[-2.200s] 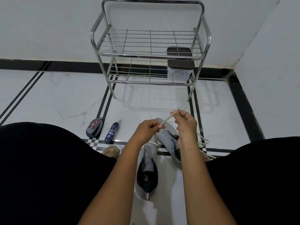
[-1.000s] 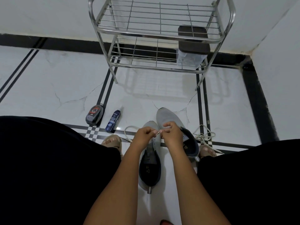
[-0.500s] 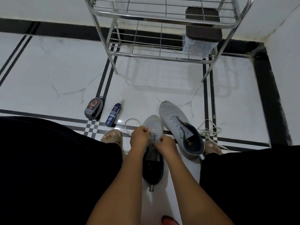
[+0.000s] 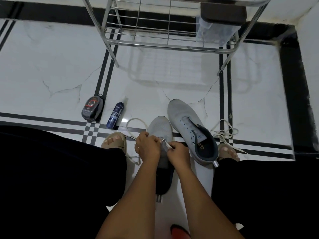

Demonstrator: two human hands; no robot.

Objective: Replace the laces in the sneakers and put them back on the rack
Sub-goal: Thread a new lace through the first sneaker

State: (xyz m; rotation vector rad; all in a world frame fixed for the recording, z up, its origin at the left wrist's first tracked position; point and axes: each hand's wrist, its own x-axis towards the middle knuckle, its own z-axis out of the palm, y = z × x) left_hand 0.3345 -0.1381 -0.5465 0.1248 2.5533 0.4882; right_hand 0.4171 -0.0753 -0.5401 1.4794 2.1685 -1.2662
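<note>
Two grey sneakers lie on the tiled floor between my knees. My left hand [image 4: 148,147] and my right hand [image 4: 178,154] rest on the near sneaker [image 4: 160,128], both pinching the end of a white lace [image 4: 134,120] at its front eyelets. The lace loops out to the left of that shoe. The second sneaker [image 4: 187,123] lies unlaced just to the right, its toe pointing away. A bundle of another white lace [image 4: 224,133] lies on the floor to its right. The steel shoe rack [image 4: 155,44] stands ahead by the wall.
A dark shoe-polish case [image 4: 93,108] and a blue spray bottle [image 4: 115,115] lie on the floor at the left. A clear box with a dark lid [image 4: 221,19] sits on the rack's lower shelf at the right. My sandalled feet flank the shoes. A wall rises on the right.
My hands came down from chest height, where they held the lace tip up, to the near sneaker's eyelets. The view tilted down, so the rack slid toward the top edge.
</note>
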